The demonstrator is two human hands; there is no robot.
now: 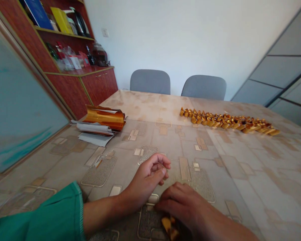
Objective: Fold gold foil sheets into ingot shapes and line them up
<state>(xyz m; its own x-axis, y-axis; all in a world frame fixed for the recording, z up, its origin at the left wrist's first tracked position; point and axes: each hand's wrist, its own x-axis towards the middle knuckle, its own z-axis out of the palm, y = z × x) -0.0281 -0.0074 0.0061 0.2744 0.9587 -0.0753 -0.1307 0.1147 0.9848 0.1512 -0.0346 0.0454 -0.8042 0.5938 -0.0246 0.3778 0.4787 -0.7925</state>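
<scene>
My left hand [150, 177] hovers over the middle front of the table, its fingers loosely curled and the thumb near them. I see nothing in it. Close beside it, lower and to the right, my right hand [182, 206] is bent down with closed fingers over a folded piece of gold paper [168, 227] near the table's front edge. The hand covers most of this piece and hides its fingertips' exact hold. At the back right, several folded gold paper pieces [225, 121] stand packed together in long rows.
A curled stack of gold and white paper sheets [104, 118] lies at the table's left. The patterned tabletop [145, 134] stretches between it and the rows. Two grey chairs [150, 81] stand behind the table. A red-brown cabinet [100, 85] with shelves is at the left.
</scene>
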